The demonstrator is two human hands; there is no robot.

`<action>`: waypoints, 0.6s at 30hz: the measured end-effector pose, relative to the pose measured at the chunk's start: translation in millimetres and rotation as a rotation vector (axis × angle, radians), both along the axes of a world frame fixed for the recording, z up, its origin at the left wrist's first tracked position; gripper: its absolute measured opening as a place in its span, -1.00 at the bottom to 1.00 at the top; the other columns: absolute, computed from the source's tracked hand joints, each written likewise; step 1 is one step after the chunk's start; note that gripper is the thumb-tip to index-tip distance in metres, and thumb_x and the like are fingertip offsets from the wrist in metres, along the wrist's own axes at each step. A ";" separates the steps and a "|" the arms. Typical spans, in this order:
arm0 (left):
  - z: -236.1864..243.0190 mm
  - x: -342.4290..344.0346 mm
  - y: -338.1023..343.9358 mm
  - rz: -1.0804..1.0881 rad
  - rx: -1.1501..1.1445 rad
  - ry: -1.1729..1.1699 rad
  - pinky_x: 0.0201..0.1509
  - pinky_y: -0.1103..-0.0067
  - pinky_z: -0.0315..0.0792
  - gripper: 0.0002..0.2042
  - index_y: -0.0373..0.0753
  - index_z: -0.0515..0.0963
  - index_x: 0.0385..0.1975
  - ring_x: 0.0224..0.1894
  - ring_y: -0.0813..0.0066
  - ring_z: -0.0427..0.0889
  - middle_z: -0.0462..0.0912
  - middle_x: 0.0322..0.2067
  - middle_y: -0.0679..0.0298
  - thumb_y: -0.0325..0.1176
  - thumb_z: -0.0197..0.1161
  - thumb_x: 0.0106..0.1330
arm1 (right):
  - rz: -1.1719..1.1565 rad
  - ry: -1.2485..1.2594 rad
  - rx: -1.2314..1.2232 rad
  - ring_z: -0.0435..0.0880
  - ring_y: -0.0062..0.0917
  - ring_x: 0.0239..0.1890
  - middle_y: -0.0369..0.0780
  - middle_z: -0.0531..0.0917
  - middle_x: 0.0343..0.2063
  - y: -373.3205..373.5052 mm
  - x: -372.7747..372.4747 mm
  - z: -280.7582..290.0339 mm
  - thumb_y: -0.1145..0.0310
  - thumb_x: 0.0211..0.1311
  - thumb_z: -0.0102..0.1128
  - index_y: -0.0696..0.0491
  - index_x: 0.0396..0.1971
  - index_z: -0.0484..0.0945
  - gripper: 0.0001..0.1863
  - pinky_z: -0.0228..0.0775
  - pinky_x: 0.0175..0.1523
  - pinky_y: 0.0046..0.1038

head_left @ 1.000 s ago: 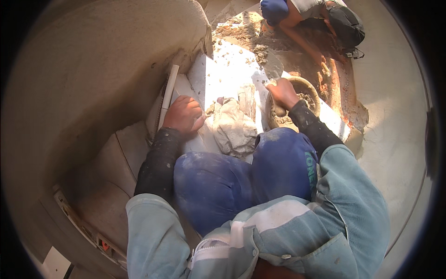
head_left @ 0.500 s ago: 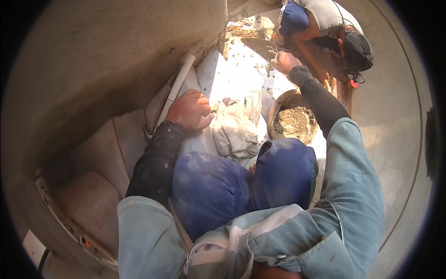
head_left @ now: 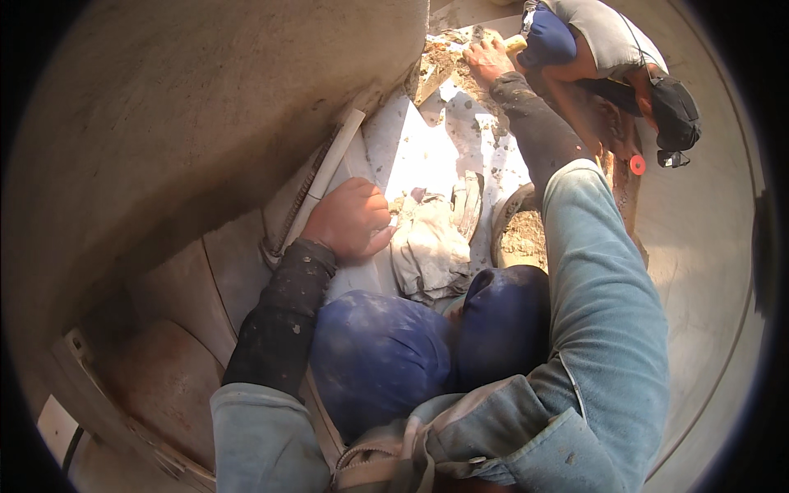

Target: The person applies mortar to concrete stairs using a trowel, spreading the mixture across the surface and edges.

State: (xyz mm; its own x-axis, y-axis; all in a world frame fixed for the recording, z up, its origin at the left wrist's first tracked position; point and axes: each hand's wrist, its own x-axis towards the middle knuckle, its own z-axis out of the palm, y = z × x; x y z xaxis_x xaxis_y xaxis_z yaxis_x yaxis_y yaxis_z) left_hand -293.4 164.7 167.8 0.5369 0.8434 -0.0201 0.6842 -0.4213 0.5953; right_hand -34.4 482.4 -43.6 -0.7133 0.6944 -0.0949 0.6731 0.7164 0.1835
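Observation:
My right hand [head_left: 491, 59] is stretched far forward, fingers closed round a trowel; its yellowish handle [head_left: 516, 43] shows beside the hand. The blade is hard to make out against the mortar [head_left: 444, 59] there. My left hand [head_left: 349, 220] is curled into a fist on a pale ledge, beside a white tube-shaped bar [head_left: 335, 160]. Whatever its fingers may hold is hidden. Between my arms lies a crumpled, dirty whitish cloth or pair of gloves [head_left: 431, 246]. A round bucket of mortar [head_left: 523, 237] stands under my right forearm, partly covered by it.
A curved grey wall [head_left: 205, 107] rises on the left, and another pale curved wall [head_left: 699, 230] bounds the right. A co-worker in a dark cap [head_left: 678, 111] bends low at the far right, close to my right arm. Mortar crumbs litter the sunlit white surface [head_left: 423, 152].
My right hand has moved forward and slightly left with the trowel, from above the bucket to the far mortar. My left hand stays by the bar; the whole view has shifted a little.

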 end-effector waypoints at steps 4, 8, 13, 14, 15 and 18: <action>-2.6 -2.0 0.2 0.007 -0.017 -0.003 0.04 0.40 0.43 -0.87 -0.21 0.56 -0.58 -0.20 0.28 0.53 0.59 -0.44 0.32 -0.33 0.35 0.06 | 0.022 -0.041 -0.062 0.52 -0.33 0.08 -0.21 0.61 -0.15 14.8 -13.5 7.6 0.30 0.10 0.28 -0.03 -0.09 0.54 -0.66 0.16 0.24 -0.11; -0.6 -2.8 -0.1 0.032 -0.026 0.001 0.04 0.40 0.43 -0.87 -0.20 0.56 -0.57 -0.21 0.29 0.53 0.59 -0.44 0.31 -0.33 0.35 0.06 | -0.007 0.056 -0.066 0.53 -0.35 0.06 -0.23 0.63 -0.16 16.2 -14.1 19.0 0.26 0.07 0.35 -0.05 -0.13 0.54 -0.66 0.16 0.24 -0.13; -2.5 -0.9 0.7 0.014 0.000 0.001 0.05 0.40 0.43 -0.87 -0.20 0.56 -0.56 -0.20 0.28 0.54 0.59 -0.42 0.31 -0.32 0.35 0.07 | 0.000 0.162 -0.064 0.58 -0.37 -0.03 -0.29 0.70 -0.29 28.7 -14.9 41.0 0.38 0.03 0.20 -0.12 -0.34 0.59 -0.85 0.20 0.17 -0.26; -4.2 -0.7 -0.3 0.013 0.003 0.003 0.05 0.40 0.44 -0.86 -0.20 0.56 -0.57 -0.18 0.27 0.54 0.59 -0.43 0.31 -0.31 0.34 0.10 | -0.002 0.145 -0.069 0.58 -0.39 -0.02 -0.29 0.70 -0.30 27.5 -15.4 46.8 0.37 0.04 0.21 -0.13 -0.36 0.61 -0.87 0.19 0.18 -0.25; -4.9 -0.6 -0.9 0.010 0.005 0.004 0.05 0.40 0.45 -0.85 -0.20 0.56 -0.58 -0.17 0.26 0.54 0.59 -0.43 0.31 -0.30 0.33 0.13 | -0.005 0.126 -0.075 0.59 -0.42 -0.02 -0.30 0.71 -0.30 27.0 -15.8 53.6 0.36 0.06 0.21 -0.14 -0.38 0.62 -0.89 0.19 0.19 -0.25; -1.8 -0.5 -1.0 0.025 -0.001 0.029 0.06 0.40 0.44 -0.85 -0.20 0.57 -0.57 -0.15 0.27 0.54 0.61 -0.41 0.31 -0.30 0.33 0.14 | 0.009 0.181 -0.155 0.61 -0.35 -0.07 -0.22 0.70 -0.34 34.9 -17.5 74.9 0.29 0.05 0.36 -0.09 -0.32 0.64 -0.83 0.17 0.11 -0.25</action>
